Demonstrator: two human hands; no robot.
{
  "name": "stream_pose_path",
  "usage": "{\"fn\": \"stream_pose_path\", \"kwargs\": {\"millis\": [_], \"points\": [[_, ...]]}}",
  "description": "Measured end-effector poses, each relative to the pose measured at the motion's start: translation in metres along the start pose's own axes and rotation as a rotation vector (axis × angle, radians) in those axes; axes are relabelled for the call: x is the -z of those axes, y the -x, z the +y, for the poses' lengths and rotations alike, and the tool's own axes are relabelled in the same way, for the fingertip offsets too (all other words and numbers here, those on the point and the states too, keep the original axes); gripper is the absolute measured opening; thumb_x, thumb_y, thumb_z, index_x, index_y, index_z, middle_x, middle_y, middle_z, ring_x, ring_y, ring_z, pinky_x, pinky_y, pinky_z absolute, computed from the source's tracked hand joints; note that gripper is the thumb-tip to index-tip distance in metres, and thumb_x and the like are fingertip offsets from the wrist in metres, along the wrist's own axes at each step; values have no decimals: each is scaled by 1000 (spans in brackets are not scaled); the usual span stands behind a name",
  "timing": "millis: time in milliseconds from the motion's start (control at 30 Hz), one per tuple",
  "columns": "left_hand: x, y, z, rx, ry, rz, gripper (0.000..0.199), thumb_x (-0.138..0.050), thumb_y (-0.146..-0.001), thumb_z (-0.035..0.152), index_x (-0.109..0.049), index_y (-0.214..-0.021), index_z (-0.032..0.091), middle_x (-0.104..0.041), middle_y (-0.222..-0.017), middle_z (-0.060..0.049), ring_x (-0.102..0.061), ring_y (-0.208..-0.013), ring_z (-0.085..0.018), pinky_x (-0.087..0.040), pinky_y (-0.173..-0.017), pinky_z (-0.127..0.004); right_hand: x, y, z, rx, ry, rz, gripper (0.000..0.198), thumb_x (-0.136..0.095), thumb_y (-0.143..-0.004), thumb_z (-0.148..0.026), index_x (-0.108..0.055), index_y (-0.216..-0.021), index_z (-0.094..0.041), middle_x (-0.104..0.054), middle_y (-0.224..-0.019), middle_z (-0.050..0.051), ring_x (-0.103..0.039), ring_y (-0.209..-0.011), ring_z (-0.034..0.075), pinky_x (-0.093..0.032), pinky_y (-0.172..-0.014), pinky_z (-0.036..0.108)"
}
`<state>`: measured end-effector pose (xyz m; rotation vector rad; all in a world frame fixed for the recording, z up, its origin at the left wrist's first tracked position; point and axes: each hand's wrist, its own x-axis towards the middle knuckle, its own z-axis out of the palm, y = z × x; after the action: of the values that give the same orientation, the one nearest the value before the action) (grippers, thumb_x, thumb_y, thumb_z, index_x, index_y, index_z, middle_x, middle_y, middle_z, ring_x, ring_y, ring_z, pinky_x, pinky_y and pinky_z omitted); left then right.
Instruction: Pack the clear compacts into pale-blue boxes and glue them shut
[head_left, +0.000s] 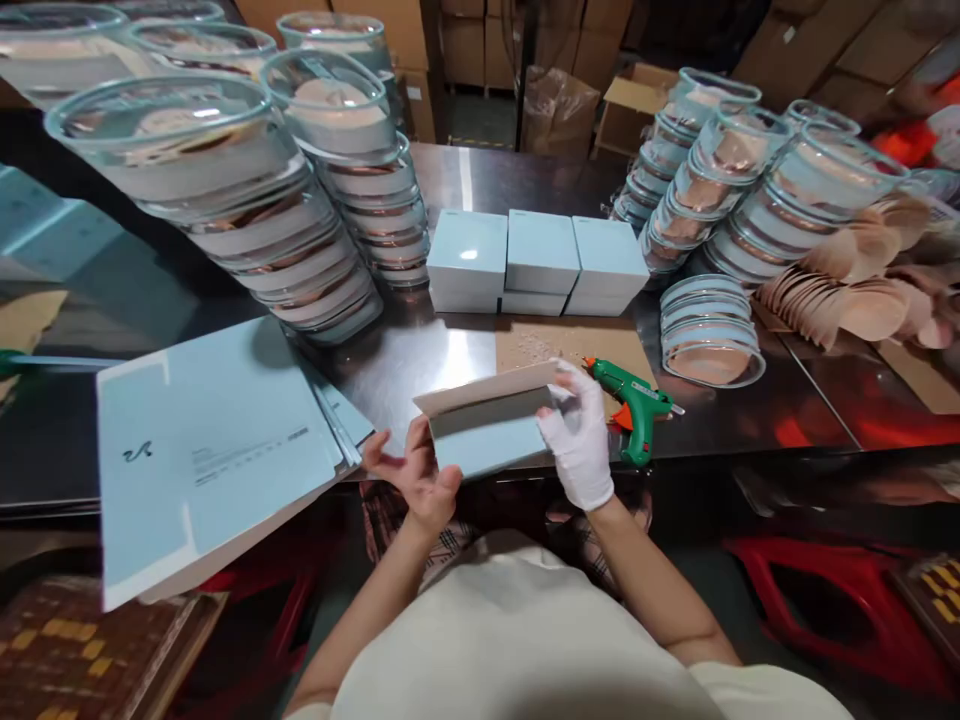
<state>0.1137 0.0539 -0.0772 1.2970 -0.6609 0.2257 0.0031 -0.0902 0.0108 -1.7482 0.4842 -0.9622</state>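
A partly folded light-blue cardboard box [491,435] is held over the table's front edge, its inside partly visible. My bare left hand [420,482] grips its left end, thumb at the lower corner and some fingers spread away. At the right end, my right hand [579,440], in a white fingerless-tipped glove, pinches the cardboard between thumb and fingers. Just right of that hand, a green glue gun [634,405] with an orange nozzle and trigger lies on a piece of brown cardboard [525,340]. Flat printed box blanks [217,440] are piled to the left.
Closed light-blue boxes [540,255] stand in stacked rows behind the cardboard. Tall stacks of clear round containers [217,190] rise at the left, with more stacks [720,175] at the right. Beside these lie many thin beige discs [840,290]. Red stools [825,600] stand below the table [390,360].
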Motion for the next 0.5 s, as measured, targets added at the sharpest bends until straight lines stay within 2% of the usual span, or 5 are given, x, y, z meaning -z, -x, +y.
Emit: {"fn": "stream_pose_path", "kwargs": {"millis": [100, 167, 300, 400, 500], "points": [[3, -4, 2, -125, -17, 18, 34, -64, -98, 57, -71, -113, 28, -68, -111, -7, -66, -113, -26, -56, -96, -43, 4, 1, -8, -69, -44, 44, 56, -71, -93, -45, -45, -143, -40, -56, -159, 7, -72, -122, 23, -61, -105, 45], [10, -9, 1, -167, -97, -52, 46, -59, -100, 64, -77, -95, 22, -67, -107, -9, -64, -114, -27, -55, -96, -41, 35, -1, -9, -127, 89, 80, 45, -64, -96, -51, -53, -137, -34, -65, -148, 9, -72, -124, 25, -58, -109, 47], [23, -18, -3, -192, -110, -149, 71, -52, -93, 85, -80, -89, 20, -66, -115, -11, -66, -106, -25, -55, -89, -37, 124, -7, 3, -474, 907, 267, 45, -54, -96, -61, -71, -108, -20, -74, -123, 20, -70, -124, 40, -51, -112, 59], [23, -19, -10, -257, -175, -160, 70, -66, -81, 90, -78, -91, 22, -67, -98, -8, -65, -111, -28, -54, -98, -41, 164, -17, 21, -816, 1154, 68, 43, -67, -88, -60, -73, -96, -18, -77, -113, 21, -72, -115, 44, -54, -101, 56], [17, -18, -17, -249, -219, -190, 58, -78, -76, 80, -72, -87, 23, -63, -77, -1, -66, -85, -24, -57, -97, -46, 175, -26, 37, -858, 970, 5, 31, -81, -73, -48, -68, -70, -19, -75, -82, 14, -74, -92, 35, -55, -85, 43]]}}
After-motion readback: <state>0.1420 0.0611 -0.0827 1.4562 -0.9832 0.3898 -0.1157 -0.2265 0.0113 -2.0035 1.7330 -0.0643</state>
